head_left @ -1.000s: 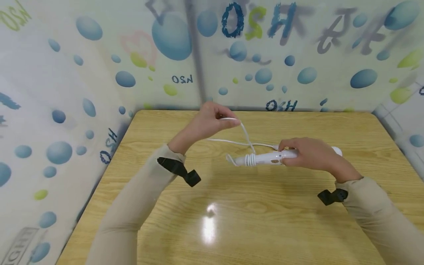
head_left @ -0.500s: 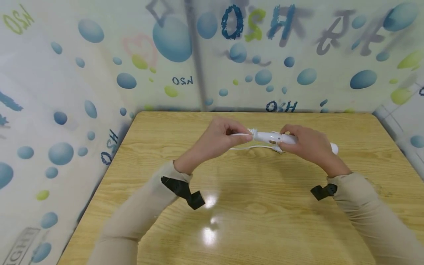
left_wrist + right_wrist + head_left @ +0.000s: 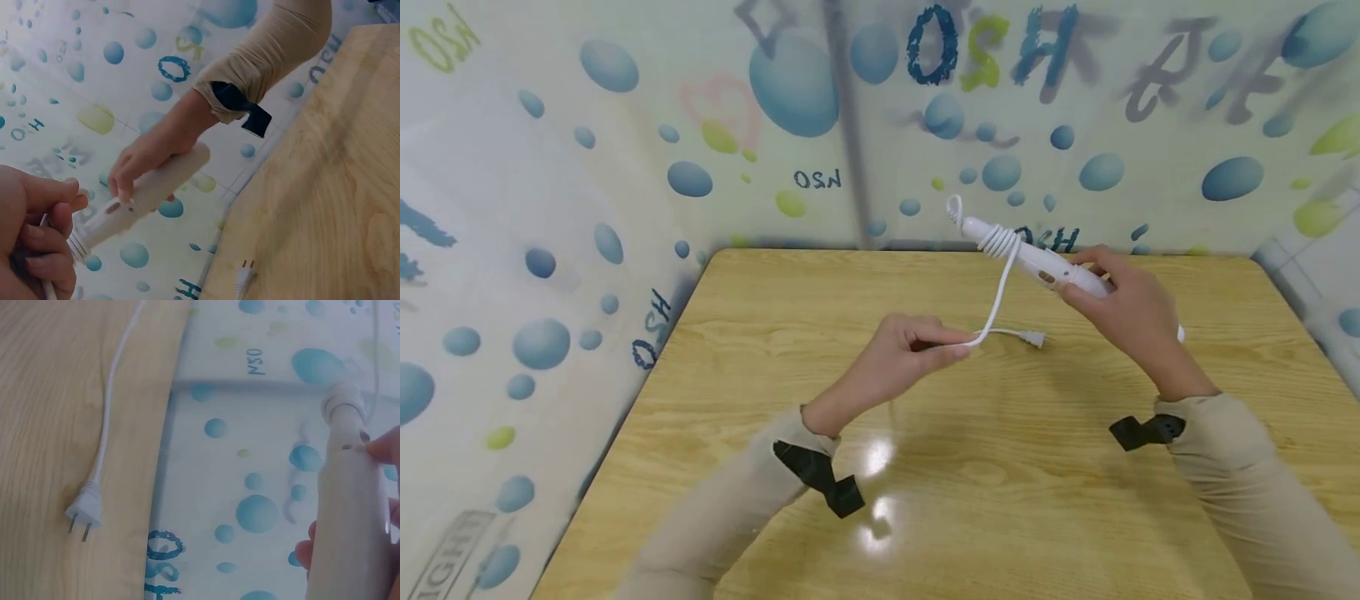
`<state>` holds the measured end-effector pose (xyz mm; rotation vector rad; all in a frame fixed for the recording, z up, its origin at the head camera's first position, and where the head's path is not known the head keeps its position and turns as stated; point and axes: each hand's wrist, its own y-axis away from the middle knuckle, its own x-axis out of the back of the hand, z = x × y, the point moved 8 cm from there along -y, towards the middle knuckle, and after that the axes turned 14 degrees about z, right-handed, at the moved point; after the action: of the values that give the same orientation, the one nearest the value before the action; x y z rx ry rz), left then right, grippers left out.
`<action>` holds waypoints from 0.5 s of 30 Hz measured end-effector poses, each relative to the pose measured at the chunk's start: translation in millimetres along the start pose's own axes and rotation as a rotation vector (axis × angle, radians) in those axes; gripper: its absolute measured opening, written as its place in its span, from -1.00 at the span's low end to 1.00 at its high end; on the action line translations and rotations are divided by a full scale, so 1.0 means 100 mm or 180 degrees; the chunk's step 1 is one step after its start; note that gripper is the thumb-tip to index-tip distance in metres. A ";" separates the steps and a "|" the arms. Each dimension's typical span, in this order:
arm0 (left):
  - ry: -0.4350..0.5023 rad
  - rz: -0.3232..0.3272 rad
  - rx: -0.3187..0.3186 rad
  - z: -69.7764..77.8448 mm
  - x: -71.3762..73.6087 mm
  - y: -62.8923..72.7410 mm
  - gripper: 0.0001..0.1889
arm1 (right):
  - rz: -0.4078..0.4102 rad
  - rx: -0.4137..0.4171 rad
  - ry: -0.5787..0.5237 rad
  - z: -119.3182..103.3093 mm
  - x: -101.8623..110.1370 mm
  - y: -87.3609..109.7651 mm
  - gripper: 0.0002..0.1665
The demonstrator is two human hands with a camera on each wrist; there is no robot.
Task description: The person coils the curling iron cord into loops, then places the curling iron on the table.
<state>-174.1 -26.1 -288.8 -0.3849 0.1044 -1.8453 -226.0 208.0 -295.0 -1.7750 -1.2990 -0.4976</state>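
Observation:
My right hand point(image 3: 1131, 304) grips a white rod-shaped electric appliance point(image 3: 1051, 268) around its body, above the table; its exact kind is unclear. The cord end is tilted up to the left, and the far end is mostly hidden behind the hand. Several turns of white cord point(image 3: 1002, 292) wrap that narrow end. Lower and to the left, my left hand point(image 3: 898, 354) pinches the cord between thumb and fingers, keeping a length of it stretched. In the right wrist view, the two-pin plug point(image 3: 85, 505) lies on the table with its lead running away.
The wooden table point(image 3: 970, 500) has its back edge close to a wall point(image 3: 880, 150) printed with blue and green bubbles. Another wall point(image 3: 490, 275) borders it on the left. Black straps point(image 3: 820, 479) sit on both sleeves.
The left hand first moved right to the appliance's narrow end, then down and towards the body with the cord. The right hand lifted the appliance, and its cord end swung upward.

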 end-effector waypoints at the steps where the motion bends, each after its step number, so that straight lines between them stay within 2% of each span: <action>1: 0.0013 -0.0007 0.0001 -0.04 -0.01 0.01 -0.80 | 0.0015 -0.0034 -0.0053 0.00 0.02 0.00 -0.49; 3: 0.0045 -0.0006 0.0034 -0.14 -0.01 0.03 -0.78 | 0.0033 -0.0080 -0.0170 -0.01 0.06 0.00 -0.51; 6: 0.0063 0.0103 0.0154 -0.29 0.02 0.03 -0.77 | 0.0053 -0.0149 -0.0357 -0.03 0.10 0.01 -0.54; 10: 0.0177 0.0252 0.0463 -0.51 0.09 -0.02 -0.77 | 0.0048 -0.0193 -0.0602 -0.08 0.15 0.03 -0.61; 13: 0.0361 0.0256 0.0677 -0.65 0.12 -0.06 -0.74 | 0.0025 -0.0175 -0.0851 -0.14 0.18 0.04 -0.66; 15: 0.0507 0.0187 0.0735 -0.71 0.13 -0.10 -0.72 | 0.0047 -0.0115 -0.1043 -0.21 0.22 0.04 -0.69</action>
<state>-209.4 -44.2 -349.9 -0.0732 0.0106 -1.8046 -210.3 202.9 -269.5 -1.9529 -1.5046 -0.2274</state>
